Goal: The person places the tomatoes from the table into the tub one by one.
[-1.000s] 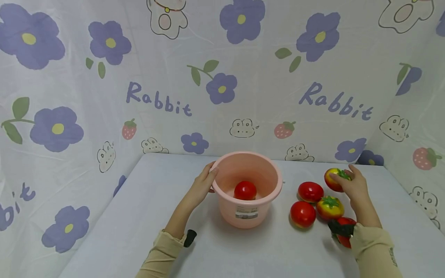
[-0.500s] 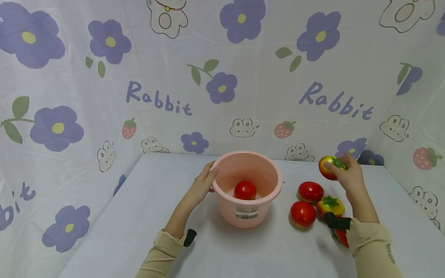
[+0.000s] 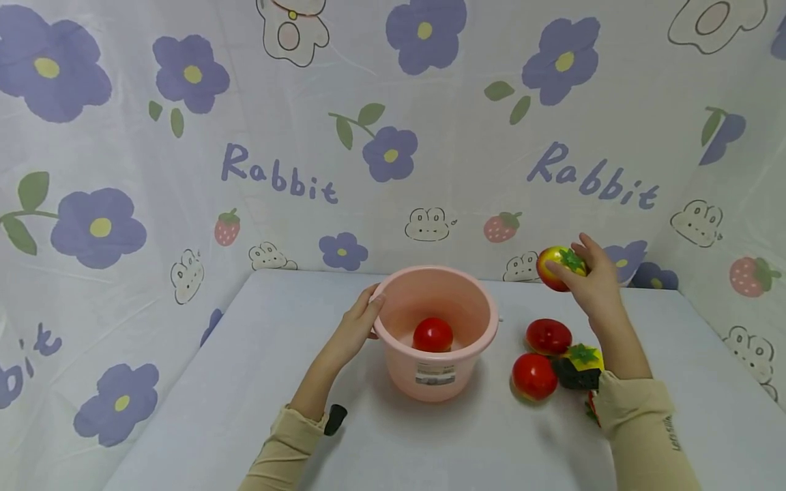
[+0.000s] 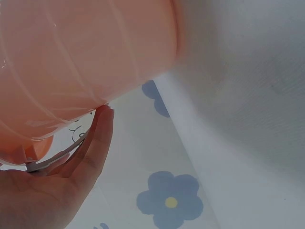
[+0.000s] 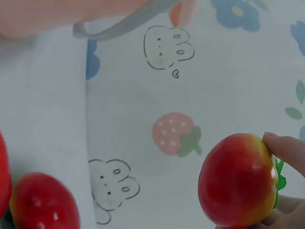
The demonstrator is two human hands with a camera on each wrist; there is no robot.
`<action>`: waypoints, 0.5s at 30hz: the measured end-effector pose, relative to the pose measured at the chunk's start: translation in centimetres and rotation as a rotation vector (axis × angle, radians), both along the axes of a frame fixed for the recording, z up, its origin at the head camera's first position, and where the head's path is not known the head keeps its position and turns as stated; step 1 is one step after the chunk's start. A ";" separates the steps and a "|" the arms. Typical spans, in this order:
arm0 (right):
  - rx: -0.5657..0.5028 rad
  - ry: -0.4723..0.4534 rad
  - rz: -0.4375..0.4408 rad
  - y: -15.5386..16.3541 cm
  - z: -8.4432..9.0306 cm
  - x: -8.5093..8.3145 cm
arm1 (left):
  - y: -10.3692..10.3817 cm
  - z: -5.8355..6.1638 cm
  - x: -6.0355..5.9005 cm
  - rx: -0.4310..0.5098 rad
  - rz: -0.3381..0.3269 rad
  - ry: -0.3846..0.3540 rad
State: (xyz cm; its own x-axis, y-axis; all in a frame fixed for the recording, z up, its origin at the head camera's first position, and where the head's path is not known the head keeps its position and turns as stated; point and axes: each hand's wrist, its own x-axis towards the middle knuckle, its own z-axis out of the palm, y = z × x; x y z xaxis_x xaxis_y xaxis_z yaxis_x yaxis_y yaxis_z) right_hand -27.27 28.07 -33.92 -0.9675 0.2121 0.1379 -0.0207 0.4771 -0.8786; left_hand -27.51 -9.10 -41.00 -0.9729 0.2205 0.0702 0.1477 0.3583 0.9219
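Observation:
A pink bucket (image 3: 430, 378) stands on the table with one red tomato (image 3: 432, 335) inside it. My left hand (image 3: 353, 331) grips the bucket's rim at its left side; in the left wrist view the fingers lie along the outer wall beside the grey handle (image 4: 57, 156). Raised above the table, right of the bucket, my right hand (image 3: 592, 279) holds a red-and-yellow tomato (image 3: 555, 267) with a green leafy top. The right wrist view shows this tomato (image 5: 236, 181) pinched between thumb and fingers.
Right of the bucket lie several more tomatoes: a red one (image 3: 548, 337), another red one (image 3: 534, 377) and a yellow one (image 3: 583, 356) partly behind the black wrist strap (image 3: 576, 375). Another is mostly hidden by the right sleeve. A patterned curtain (image 3: 430, 198) hangs behind the white table (image 3: 245, 395).
My right hand has lifted the red-and-yellow tomato off the table area and carried it up and leftward toward the bucket. My left hand and the bucket have stayed in place.

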 end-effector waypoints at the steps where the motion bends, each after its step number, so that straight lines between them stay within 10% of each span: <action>1: 0.002 0.001 0.004 -0.2 0.2 0.0 | 0.0 0.0 0.0 0.001 0.001 -0.001; 15: -0.013 0.030 0.073 -3.6 2.5 0.2 | 0.1 1.4 0.8 0.005 -0.014 -0.020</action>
State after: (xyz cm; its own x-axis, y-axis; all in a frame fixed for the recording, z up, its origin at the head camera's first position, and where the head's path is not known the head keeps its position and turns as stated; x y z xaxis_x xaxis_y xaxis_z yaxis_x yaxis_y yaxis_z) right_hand -27.03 24.47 -31.37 -0.9759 0.1426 0.1652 -0.0819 0.4622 -0.8830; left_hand -26.67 -8.96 -39.56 -0.9709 0.2336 0.0520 0.1342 0.3516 0.9265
